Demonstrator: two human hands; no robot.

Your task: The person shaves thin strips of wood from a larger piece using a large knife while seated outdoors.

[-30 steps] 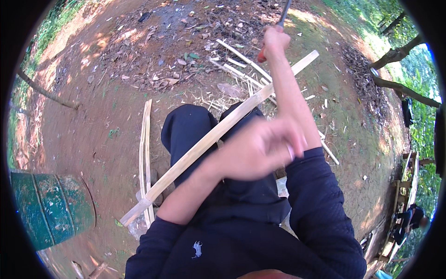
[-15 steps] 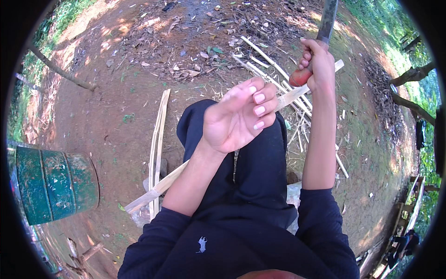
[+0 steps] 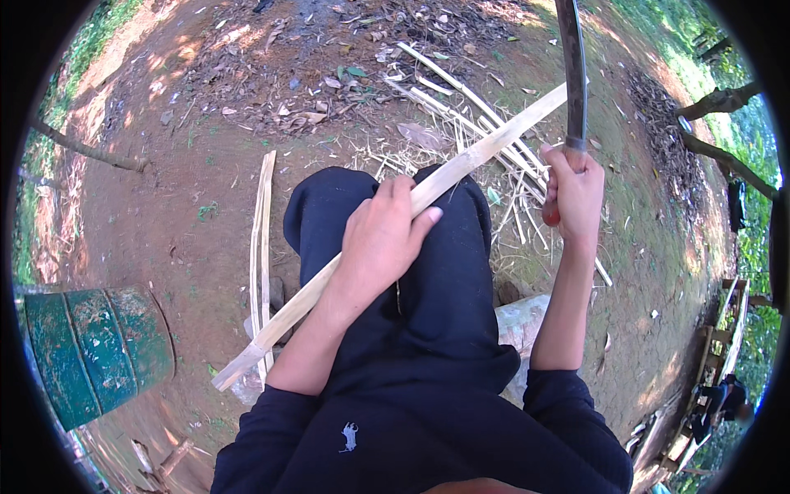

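A long, pale, flat bamboo strip point(image 3: 471, 159) lies slantwise across my dark-trousered thighs, from low left to upper right. My left hand point(image 3: 385, 232) is wrapped over it near the middle, back of the hand up, thumb along the near side. In my right hand point(image 3: 574, 191) is a machete, its reddish-brown handle point(image 3: 551, 214) inside my closed fingers. The machete's dark blade point(image 3: 572, 74) points up and away, next to the far end of the strip. Its tip runs out of the picture at the top.
Split bamboo pieces and shavings point(image 3: 514, 160) are strewn on the ground beyond my right knee. Two narrow strips point(image 3: 262, 239) stretch along my left side. A green metal drum point(image 3: 99, 350) stands at the left. Dry leaves point(image 3: 300, 95) cover the soil ahead; branches point(image 3: 728, 160) reach in from the right.
My left hand has turned from palm up to palm down and closed on the bamboo strip. The machete in my right hand has come lower, its blade now more upright.
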